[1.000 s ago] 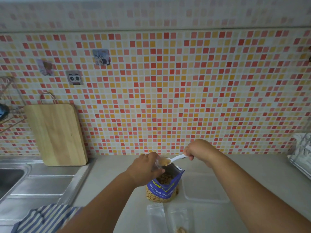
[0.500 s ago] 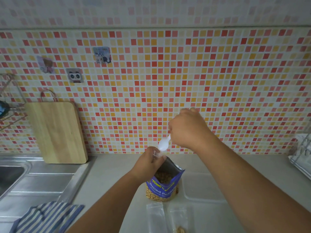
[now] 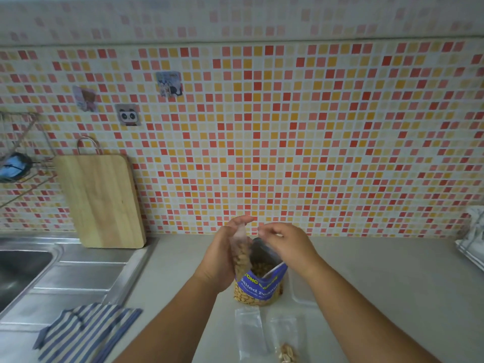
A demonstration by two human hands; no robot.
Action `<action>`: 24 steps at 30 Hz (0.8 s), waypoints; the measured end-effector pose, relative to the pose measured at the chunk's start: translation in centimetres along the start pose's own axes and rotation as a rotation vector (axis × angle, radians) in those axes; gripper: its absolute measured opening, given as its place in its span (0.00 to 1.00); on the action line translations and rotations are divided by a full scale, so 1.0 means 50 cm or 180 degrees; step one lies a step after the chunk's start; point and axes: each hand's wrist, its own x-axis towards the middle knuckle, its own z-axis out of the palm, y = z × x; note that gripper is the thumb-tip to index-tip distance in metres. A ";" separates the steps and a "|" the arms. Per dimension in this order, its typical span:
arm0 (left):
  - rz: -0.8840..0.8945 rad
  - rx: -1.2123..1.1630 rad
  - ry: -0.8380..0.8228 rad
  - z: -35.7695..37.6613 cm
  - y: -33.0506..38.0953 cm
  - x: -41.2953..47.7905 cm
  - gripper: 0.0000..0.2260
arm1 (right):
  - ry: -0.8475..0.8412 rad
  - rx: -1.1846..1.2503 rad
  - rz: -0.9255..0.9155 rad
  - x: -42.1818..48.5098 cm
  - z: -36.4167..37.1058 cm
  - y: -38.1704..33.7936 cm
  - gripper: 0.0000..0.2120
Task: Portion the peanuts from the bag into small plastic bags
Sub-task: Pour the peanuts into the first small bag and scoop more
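A blue salted-peanut bag (image 3: 262, 286) stands open on the counter, peanuts showing inside. My left hand (image 3: 220, 260) holds a small clear plastic bag (image 3: 240, 254), partly filled with peanuts, upright against the big bag's left side. My right hand (image 3: 286, 243) hovers over the big bag's mouth, its blurred fingertips close to the small bag's top; whether they touch it I cannot tell. A thin white strip (image 3: 273, 269) lies at the big bag's rim, perhaps the spoon's handle.
Two small clear bags lie near the front edge, one empty (image 3: 248, 330), one with a few peanuts (image 3: 286, 349). A clear plastic lid (image 3: 301, 294) lies right of the peanut bag. Steel sink (image 3: 23, 268), cutting board (image 3: 102, 200), striped cloth (image 3: 83, 331), rack (image 3: 471, 247).
The right hand tipped the white spoon above the small bag, then came down; the spoon is out of it now. The left hand raised the small bag, which now shows more peanuts.
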 end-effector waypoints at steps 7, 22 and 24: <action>-0.0098 0.0256 0.0057 0.016 -0.014 -0.003 0.16 | 0.0079 0.1772 0.0382 -0.037 0.026 -0.014 0.06; -0.0257 0.1618 0.2109 -0.081 -0.088 -0.036 0.09 | -0.1314 0.1515 0.0937 -0.094 -0.020 0.091 0.11; -0.1005 0.2528 0.2085 -0.123 -0.158 -0.055 0.09 | -0.1637 0.0993 0.1313 -0.114 0.013 0.148 0.12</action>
